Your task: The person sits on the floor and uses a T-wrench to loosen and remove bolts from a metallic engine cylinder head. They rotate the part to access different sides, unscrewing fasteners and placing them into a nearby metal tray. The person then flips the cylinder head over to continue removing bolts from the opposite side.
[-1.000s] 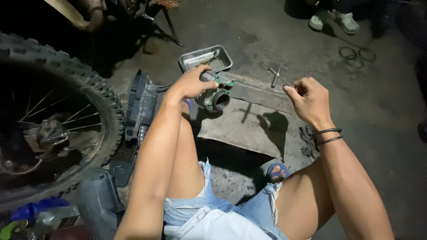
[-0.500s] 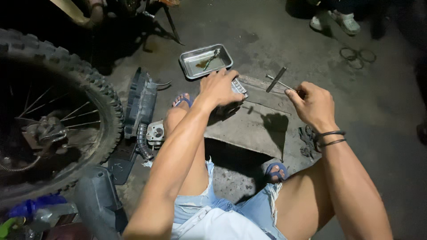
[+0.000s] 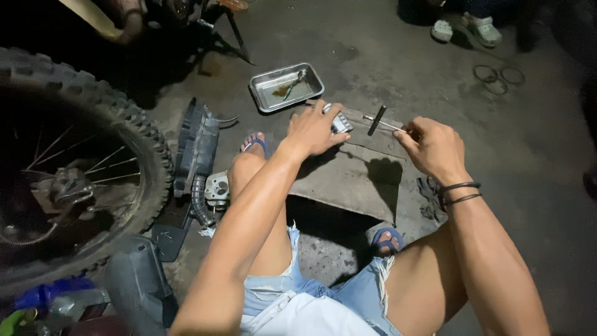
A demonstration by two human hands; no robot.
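Note:
My left hand (image 3: pixel 313 129) presses a small grey metal engine part (image 3: pixel 340 122) down onto a worn flat board (image 3: pixel 348 177) lying on the concrete floor. My right hand (image 3: pixel 433 146), with dark bands on its wrist, grips a slim T-handle tool (image 3: pixel 378 121) whose shaft points left toward that part. The tool's tip sits just right of the part; whether they touch I cannot tell. I am seated low, knees on either side of the board.
A shallow metal tray (image 3: pixel 267 82) with small items and brownish liquid lies beyond the board. A knobby motorcycle wheel (image 3: pixel 134 134) fills the left, with black plastic panels (image 3: pixel 198 146) beside it. Another person's shoes (image 3: pixel 466 28) and rubber rings (image 3: pixel 497 78) are at the far right.
My left hand has lowered the metal part from mid-air onto the board and shifted right. My right hand has brought the T-handle tool closer to it.

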